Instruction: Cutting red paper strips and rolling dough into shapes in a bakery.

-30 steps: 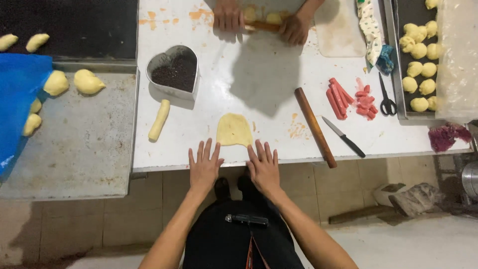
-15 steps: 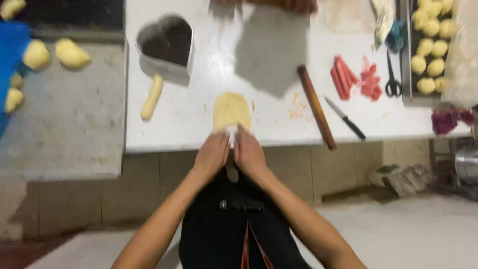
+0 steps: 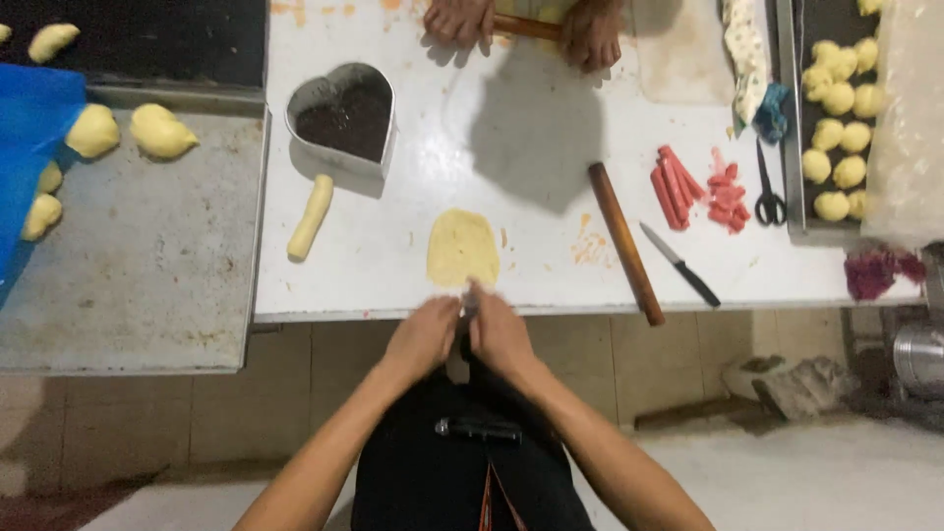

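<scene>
At the worktop's near edge we pressed our left hand and right hand together, fingers curled, gripping nothing we could make out. Just beyond lay the flattened dough; a careless tug might have dragged it off.

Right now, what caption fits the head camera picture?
Both hands meet at the table edge below a flat dough oval, rolling pin alongside.
</scene>
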